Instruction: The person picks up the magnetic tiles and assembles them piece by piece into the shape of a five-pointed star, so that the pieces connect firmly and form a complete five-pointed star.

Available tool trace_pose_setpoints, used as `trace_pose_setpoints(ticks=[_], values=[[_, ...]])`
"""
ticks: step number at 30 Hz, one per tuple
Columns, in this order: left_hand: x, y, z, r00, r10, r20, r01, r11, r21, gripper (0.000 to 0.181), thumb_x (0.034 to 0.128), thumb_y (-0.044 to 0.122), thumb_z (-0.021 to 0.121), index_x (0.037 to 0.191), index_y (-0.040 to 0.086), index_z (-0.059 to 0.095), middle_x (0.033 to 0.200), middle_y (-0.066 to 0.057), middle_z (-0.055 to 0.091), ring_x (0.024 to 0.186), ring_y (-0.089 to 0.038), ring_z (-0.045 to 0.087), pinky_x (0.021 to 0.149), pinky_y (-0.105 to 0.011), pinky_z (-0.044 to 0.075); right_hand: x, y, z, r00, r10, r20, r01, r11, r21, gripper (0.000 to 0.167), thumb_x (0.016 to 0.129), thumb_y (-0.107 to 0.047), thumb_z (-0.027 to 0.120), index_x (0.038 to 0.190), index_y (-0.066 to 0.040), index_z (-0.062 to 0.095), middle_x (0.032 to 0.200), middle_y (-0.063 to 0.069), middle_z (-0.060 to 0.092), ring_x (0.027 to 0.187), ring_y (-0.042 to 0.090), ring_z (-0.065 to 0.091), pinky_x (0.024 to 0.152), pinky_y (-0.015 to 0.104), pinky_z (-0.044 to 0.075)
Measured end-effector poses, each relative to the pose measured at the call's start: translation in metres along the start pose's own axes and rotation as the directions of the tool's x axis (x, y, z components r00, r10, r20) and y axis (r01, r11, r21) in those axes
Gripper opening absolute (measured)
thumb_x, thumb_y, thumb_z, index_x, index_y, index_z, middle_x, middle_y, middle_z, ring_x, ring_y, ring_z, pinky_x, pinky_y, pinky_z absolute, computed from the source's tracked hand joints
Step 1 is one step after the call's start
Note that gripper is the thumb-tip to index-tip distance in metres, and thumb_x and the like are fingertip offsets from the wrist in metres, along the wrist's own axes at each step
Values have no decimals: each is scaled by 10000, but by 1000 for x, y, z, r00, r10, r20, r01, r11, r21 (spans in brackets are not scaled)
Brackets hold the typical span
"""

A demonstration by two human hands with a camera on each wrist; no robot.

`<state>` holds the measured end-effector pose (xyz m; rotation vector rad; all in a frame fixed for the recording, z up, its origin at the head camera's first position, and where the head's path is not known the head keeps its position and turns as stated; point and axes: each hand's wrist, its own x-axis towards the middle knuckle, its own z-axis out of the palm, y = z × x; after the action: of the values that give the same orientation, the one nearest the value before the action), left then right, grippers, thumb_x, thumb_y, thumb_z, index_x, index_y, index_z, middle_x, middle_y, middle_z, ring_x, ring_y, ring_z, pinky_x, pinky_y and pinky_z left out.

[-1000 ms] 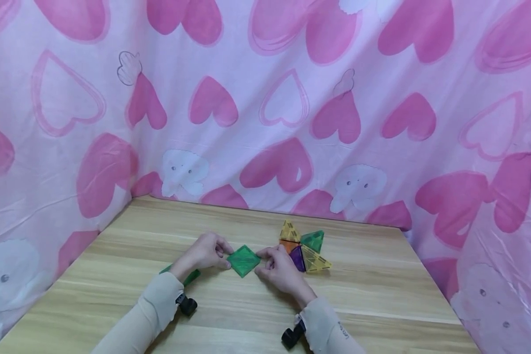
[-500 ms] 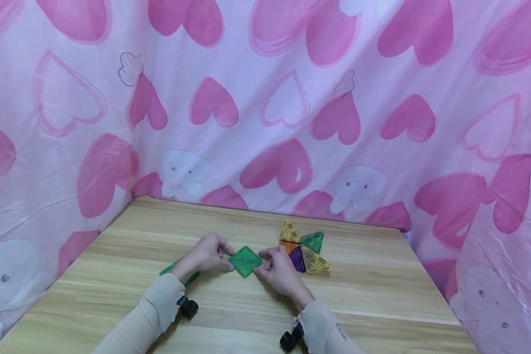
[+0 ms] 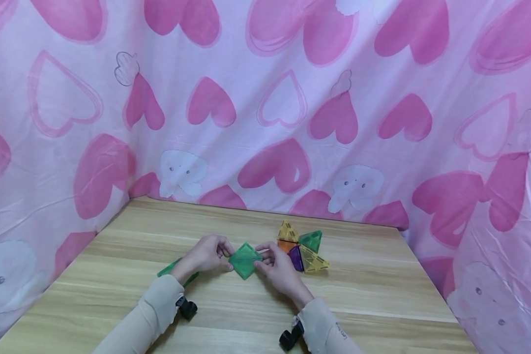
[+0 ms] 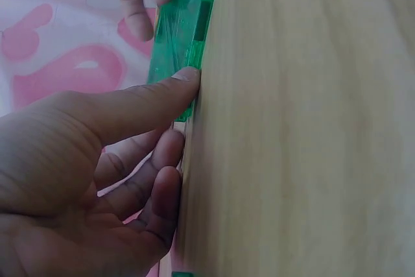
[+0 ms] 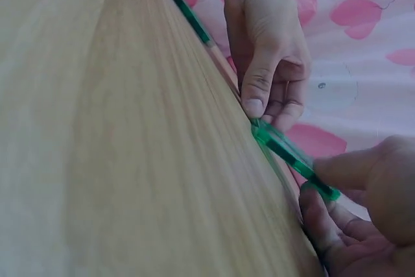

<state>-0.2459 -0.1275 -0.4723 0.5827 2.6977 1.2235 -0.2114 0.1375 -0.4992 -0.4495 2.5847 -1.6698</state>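
Both hands hold a translucent green diamond of magnetic tile [image 3: 245, 261] low over the wooden table. The thumb and fingers of my left hand [image 3: 209, 254] pinch its left corner. At the right corner, my right hand [image 3: 278, 268] pinches it between thumb and fingers. Seen from the right wrist, the tile [image 5: 292, 154] is tilted, its right end lifted off the wood. Whether it is one piece or two triangles joined is unclear. Another green tile [image 3: 169, 267] lies under my left wrist, partly hidden by it.
Right of my right hand lies a cluster of tiles: a yellow triangle [image 3: 287, 231], an orange piece [image 3: 285, 245], a purple one [image 3: 296, 257], a green one [image 3: 311, 241] and another yellow triangle [image 3: 313, 260]. A pink heart-patterned curtain [image 3: 274, 118] encloses the table [image 3: 230, 314].
The right hand's fingers have shifted slightly up and in over the diamond's right corner, and the diamond has tilted a little. The left hand stays nearly in place. The tile cluster has not moved.
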Motion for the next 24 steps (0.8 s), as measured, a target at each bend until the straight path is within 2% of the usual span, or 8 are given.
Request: trace_pose_setpoints(ticks=[3, 6, 9, 13, 16, 19, 21, 24], values=[[0, 0, 0, 999, 38, 14, -37, 999, -32, 293, 820, 67, 992, 1011, 103, 773, 962, -4, 738, 918, -162, 630, 825, -265, 524, 2, 2, 1, 1000, 16, -25, -14, 994, 108, 327, 1033, -30, 778, 1349, -59, 700, 1074, 122, 780, 888, 178, 744, 778, 270, 638], [0, 0, 0, 998, 64, 22, -62, 994, -87, 254, 899, 56, 931, 1071, 68, 746, 967, -16, 761, 916, -155, 673, 818, -261, 555, 3, 3, 1, 998, 40, -56, -28, 977, 212, 322, 1033, 10, 758, 1351, -25, 727, 1077, 159, 777, 884, 191, 770, 806, 299, 665], [2, 0, 0, 997, 79, 26, -76, 990, -119, 260, 955, 64, 885, 1160, 80, 726, 1000, -28, 769, 929, -160, 704, 840, -303, 594, 2, 3, 2, 994, 64, -85, -40, 964, 263, 331, 1038, -2, 758, 1368, -17, 740, 1093, 180, 767, 904, 194, 766, 823, 285, 658], [4, 1, 1, 994, 103, 22, -99, 985, -138, 309, 964, 81, 881, 1242, 101, 746, 1065, -44, 743, 973, -178, 702, 893, -340, 610, 3, 2, 2, 990, 89, -109, -52, 951, 304, 350, 1043, -16, 758, 1389, 28, 730, 1107, 188, 763, 907, 188, 761, 831, 260, 648], [4, 2, 2, 996, 93, 20, -88, 981, -173, 290, 975, 91, 871, 1251, 103, 781, 1087, -46, 732, 985, -186, 697, 872, -329, 603, 3, 1, 2, 987, 102, -125, -55, 942, 332, 364, 1046, -12, 752, 1398, 71, 711, 1112, 187, 770, 900, 169, 757, 841, 263, 651], [4, 3, 3, 998, 61, 15, -57, 978, -203, 248, 991, 119, 861, 1234, 120, 811, 1082, -29, 761, 964, -178, 715, 816, -322, 602, 3, -1, 1, 983, 114, -144, -56, 933, 355, 364, 1045, -11, 754, 1397, 71, 713, 1111, 178, 777, 902, 155, 748, 845, 264, 651], [3, 4, 3, 999, 42, 23, -35, 965, -258, 227, 1002, 112, 847, 1226, 98, 816, 1051, -47, 790, 925, -196, 753, 786, -332, 629, 4, -3, 0, 979, 124, -160, -58, 930, 363, 360, 1045, -16, 755, 1395, 60, 719, 1114, 172, 781, 905, 160, 745, 843, 261, 647], [2, 5, 3, 999, 30, 36, -15, 934, -357, 227, 1019, 64, 813, 1243, 31, 807, 994, -114, 817, 877, -252, 805, 772, -362, 677, 4, -4, 0, 975, 134, -176, -61, 929, 366, 353, 1049, -26, 755, 1393, 45, 724, 1130, 166, 777, 911, 166, 744, 846, 263, 644]])
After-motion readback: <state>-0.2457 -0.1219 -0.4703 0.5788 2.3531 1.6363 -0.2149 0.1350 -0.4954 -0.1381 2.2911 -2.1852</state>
